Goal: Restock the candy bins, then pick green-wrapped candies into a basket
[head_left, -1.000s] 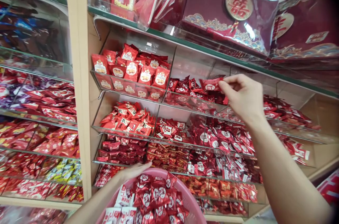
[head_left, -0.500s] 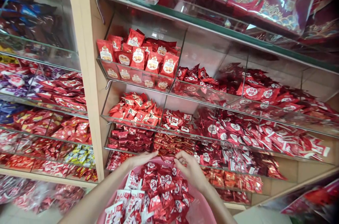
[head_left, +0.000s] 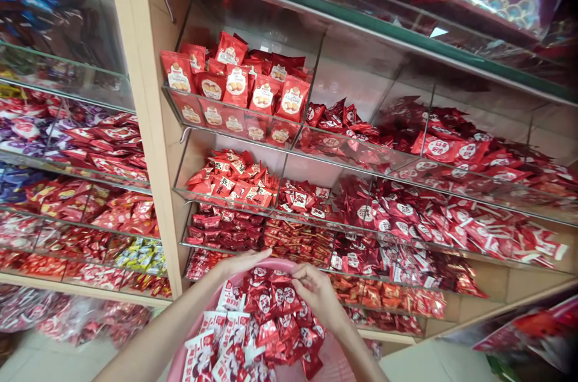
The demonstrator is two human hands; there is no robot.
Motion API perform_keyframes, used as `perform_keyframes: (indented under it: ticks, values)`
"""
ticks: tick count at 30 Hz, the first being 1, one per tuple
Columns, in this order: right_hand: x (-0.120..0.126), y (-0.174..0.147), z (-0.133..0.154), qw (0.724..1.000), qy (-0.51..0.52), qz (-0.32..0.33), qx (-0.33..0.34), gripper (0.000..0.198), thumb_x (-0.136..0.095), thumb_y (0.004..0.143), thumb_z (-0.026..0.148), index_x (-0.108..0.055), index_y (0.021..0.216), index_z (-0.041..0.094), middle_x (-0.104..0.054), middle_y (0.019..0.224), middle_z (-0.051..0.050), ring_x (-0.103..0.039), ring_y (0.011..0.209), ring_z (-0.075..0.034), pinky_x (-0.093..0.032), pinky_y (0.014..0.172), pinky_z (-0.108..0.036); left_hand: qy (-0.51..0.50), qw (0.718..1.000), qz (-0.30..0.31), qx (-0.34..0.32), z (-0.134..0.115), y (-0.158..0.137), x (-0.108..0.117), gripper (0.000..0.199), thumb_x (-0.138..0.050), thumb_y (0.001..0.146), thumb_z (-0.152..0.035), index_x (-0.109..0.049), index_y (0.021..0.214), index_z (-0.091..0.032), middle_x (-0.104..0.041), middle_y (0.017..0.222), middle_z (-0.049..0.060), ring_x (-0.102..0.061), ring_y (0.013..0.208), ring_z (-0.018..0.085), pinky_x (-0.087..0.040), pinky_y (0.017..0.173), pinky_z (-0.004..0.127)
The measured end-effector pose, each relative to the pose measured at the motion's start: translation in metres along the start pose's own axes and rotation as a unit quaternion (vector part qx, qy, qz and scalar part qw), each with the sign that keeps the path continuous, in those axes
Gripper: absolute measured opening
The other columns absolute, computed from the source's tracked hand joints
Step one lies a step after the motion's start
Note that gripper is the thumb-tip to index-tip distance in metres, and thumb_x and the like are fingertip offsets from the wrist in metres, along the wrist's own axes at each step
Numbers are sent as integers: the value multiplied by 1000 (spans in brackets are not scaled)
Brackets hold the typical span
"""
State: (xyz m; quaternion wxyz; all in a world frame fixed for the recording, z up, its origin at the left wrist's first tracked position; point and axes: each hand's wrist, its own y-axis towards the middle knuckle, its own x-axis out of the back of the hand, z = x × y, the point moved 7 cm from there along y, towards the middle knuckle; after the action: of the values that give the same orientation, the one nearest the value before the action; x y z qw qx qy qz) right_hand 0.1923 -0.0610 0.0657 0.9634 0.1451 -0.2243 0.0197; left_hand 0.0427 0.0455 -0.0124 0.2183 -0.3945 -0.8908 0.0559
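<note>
Pink basket point(head_left: 341, 361) sits at the bottom centre of the frame, between the person's two forearms, its near side cut off by the lower edge. Red packets point(head_left: 284, 328) with round white labels fill its middle and right, overlapping in a loose heap. White packets point(head_left: 233, 334) with red print lie along its left side, touching the red ones.

The left hand point(head_left: 244, 263) lies along the far left rim, fingers stretched out and pointing right; its thumb is hidden, so whether it grips the rim I cannot tell. The right hand point(head_left: 316, 289) is over the right of the heap, its fingers bent and drawn together at the edge of the top red packets; whether it pinches one I cannot tell.

Behind the basket, slanted clear bins climb the frame. Biscuit packets point(head_left: 237, 84) stand in the bin left of upper centre, and packets with black characters point(head_left: 230, 180) lie below them. Dark red packets point(head_left: 440, 147) with round white labels spread across the right. A wooden post point(head_left: 139, 99) divides these from more bins at left, where yellow packets point(head_left: 142, 258) show low down. Pale floor point(head_left: 433, 364) appears at lower right.
</note>
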Motion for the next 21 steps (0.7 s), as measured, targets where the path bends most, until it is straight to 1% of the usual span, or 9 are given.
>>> perform_keyframes:
  ticks: [2,4,7,12,15,18,19,21]
  values:
    - [1,-5,7,999,-45,7,27,13,-49,85,27,-57,77,20,-61,95,-6,-58,88,-17,-45,78,-29,14,1000,15,2,0,-1,-2,87,-29,70,-81,-54,126,-19,-46,133,3,-35,128,27,-18,111,33]
    - [2,-13,11,995,-85,15,43,13,-47,85,24,-58,79,21,-61,100,-7,-58,93,-18,-44,83,-30,26,999,20,18,1,-1,-2,92,-26,70,-82,-49,131,-18,-40,137,3,-31,131,27,-16,112,34]
    - [7,-27,11,991,-124,21,55,13,-45,87,22,-57,82,21,-60,104,-9,-58,97,-18,-45,86,-31,39,998,1,47,1,-2,0,99,-25,68,-84,-42,136,-14,-32,141,6,-27,132,29,-13,112,36]
    - [16,-48,2,979,-186,16,81,13,-45,88,22,-58,85,21,-61,104,-9,-60,97,-18,-49,82,-29,1,999,24,32,-9,-7,-5,94,-26,69,-83,-49,131,-16,-42,136,5,-35,128,28,-20,111,35]
    - [18,-54,0,970,-222,-1,100,13,-45,88,20,-58,85,20,-61,101,-9,-61,93,-16,-50,78,-27,-2,999,7,52,-7,-9,-3,94,-27,70,-82,-45,133,-15,-37,139,8,-31,130,28,-18,111,37]
    - [18,-57,0,965,-242,-21,98,14,-45,89,20,-59,86,20,-62,99,-9,-63,89,-16,-51,77,-25,-1,997,-11,72,-2,-9,0,95,-30,69,-82,-40,137,-16,-31,142,9,-26,133,29,-15,112,39]
    - [18,-57,1,964,-246,-28,93,15,-44,89,20,-59,87,20,-62,98,-9,-63,89,-16,-52,77,-25,-2,997,-11,72,0,-8,0,95,-31,69,-82,-40,137,-16,-31,142,9,-26,133,30,-15,112,40]
    - [17,-58,1,963,-252,-41,82,15,-44,89,20,-59,87,20,-62,98,-8,-63,89,-16,-52,77,-25,-10,999,-9,48,1,-5,0,94,-33,69,-82,-42,135,-16,-33,140,10,-27,132,31,-14,111,42]
